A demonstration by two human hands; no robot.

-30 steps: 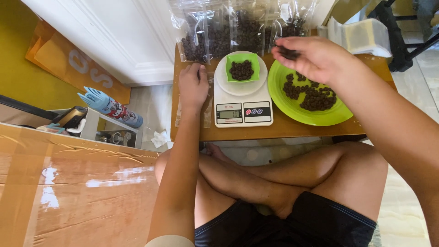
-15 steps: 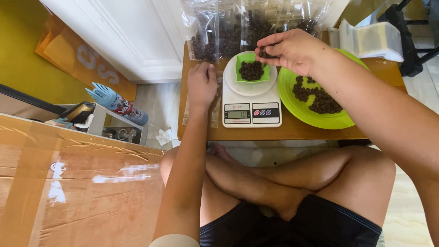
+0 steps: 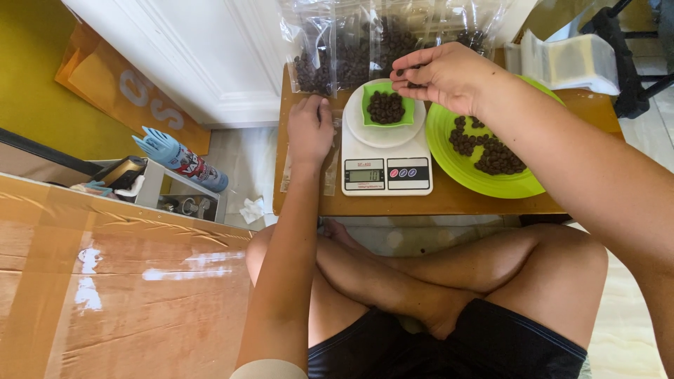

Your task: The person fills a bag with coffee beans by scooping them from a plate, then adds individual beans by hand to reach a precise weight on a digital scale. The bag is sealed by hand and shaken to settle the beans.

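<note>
At the frame's top centre, on the low wooden surface (image 3: 449, 203), the right hand (image 3: 449, 74) is hovering over the small green dish (image 3: 387, 105) on the white scale (image 3: 386, 158), its grip pinching a few dark pellets (image 3: 401, 72). The left hand (image 3: 310, 130) is resting flat, holding nothing. Topping up the weighed portion seems to be the step; next calls for dropping pellets singly while watching the display.

A home room: a low wooden tabletop (image 3: 449, 203) on a tiled floor (image 3: 239, 165) beside a white panelled door (image 3: 203, 56).

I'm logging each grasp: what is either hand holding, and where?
Right hand pinches small dark beans at its fingertips; left hand rests flat, holding nothing.
</note>
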